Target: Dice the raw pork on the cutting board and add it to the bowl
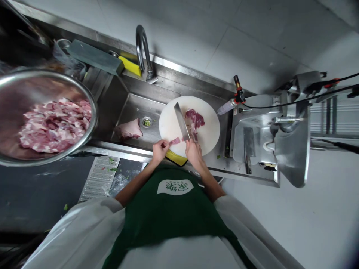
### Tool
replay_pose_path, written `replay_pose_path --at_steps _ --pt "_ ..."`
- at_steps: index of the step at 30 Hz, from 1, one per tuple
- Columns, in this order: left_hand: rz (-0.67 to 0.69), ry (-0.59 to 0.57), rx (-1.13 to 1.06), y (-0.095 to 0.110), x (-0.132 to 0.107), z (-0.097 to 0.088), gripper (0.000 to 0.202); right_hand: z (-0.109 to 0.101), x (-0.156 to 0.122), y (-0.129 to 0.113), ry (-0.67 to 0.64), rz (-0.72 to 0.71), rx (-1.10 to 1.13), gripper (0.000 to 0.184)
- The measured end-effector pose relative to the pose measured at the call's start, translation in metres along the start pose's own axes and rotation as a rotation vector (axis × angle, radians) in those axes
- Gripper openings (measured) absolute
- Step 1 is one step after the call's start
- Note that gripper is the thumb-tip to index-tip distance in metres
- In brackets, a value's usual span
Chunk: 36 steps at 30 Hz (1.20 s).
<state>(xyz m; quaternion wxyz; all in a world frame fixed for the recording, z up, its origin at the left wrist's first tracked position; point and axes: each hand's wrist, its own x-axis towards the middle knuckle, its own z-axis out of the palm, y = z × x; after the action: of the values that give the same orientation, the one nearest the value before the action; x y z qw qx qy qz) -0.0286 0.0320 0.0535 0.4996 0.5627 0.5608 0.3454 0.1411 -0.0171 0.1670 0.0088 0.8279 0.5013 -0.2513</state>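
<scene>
Meat lies on the board; bowl left; slicer right.

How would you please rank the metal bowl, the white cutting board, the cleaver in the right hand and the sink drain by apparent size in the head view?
Largest to smallest:
1. Metal bowl
2. White cutting board
3. Cleaver in the right hand
4. Sink drain

A steel sink unit bears a white board. Left of the board lies meat; right stands, probably, a slicer.
</scene>
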Motion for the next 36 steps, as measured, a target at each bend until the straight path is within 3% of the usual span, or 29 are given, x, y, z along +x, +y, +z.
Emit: replay_pose_path --at_steps 3,6,9,12,16,19,21,22,24,26,29,32,36 --pt "0.128 0.138 0.045 0.002 -0.003 -0.004 0.014 0.015 -0.002 -0.011 0.009 -0.009 0.015 0.043" --pt "0.317 -0.033 0.119 0.002 0.001 0.006 0.014 0.041 0.001 -0.016 -0.115 -0.022 -0.013 0.038" --pt "0.42 -0.219 0.164 -0.002 0.008 0.021 0.017 0.056 0.009 -0.014 -0.128 -0.042 -0.019 0.035" --pt "0.449 -0.292 0.179 -0.008 0.009 0.027 0.019 0.053 0.025 -0.014 -0.112 -0.057 0.018 0.034" --pt "0.44 -0.407 0.175 -0.009 0.003 0.019 0.019 0.032 0.047 -0.004 -0.053 -0.066 0.129 0.03" --pt "0.434 -0.422 0.134 0.008 0.02 0.024 0.017 0.009 0.048 0.029 0.111 0.029 0.256 0.034" --pt "0.499 -0.398 0.137 0.027 0.048 0.042 0.019 -0.004 0.037 0.061 0.242 0.136 0.331 0.037" --pt "0.567 -0.439 0.178 0.038 0.064 0.056 0.025 -0.009 0.029 0.078 0.304 0.191 0.361 0.038" --pt "0.721 -0.647 0.361 0.059 0.097 0.088 0.043 -0.014 0.011 0.111 0.405 0.285 0.43 0.038" --pt "0.81 -0.842 0.614 0.076 0.124 0.116 0.047 -0.012 -0.008 0.139 0.479 0.329 0.525 0.04" --pt "0.858 -1.013 0.942 0.09 0.145 0.135 0.047 0.001 -0.034 0.168 0.569 0.332 0.658 0.041" --pt "0.804 -1.095 1.142 0.095 0.15 0.122 0.044 0.017 -0.059 0.183 0.589 0.344 0.681 0.038" --pt "0.725 -1.052 1.171 0.108 0.161 0.082 0.036 0.024 -0.085 0.186 0.419 0.337 0.508 0.028"
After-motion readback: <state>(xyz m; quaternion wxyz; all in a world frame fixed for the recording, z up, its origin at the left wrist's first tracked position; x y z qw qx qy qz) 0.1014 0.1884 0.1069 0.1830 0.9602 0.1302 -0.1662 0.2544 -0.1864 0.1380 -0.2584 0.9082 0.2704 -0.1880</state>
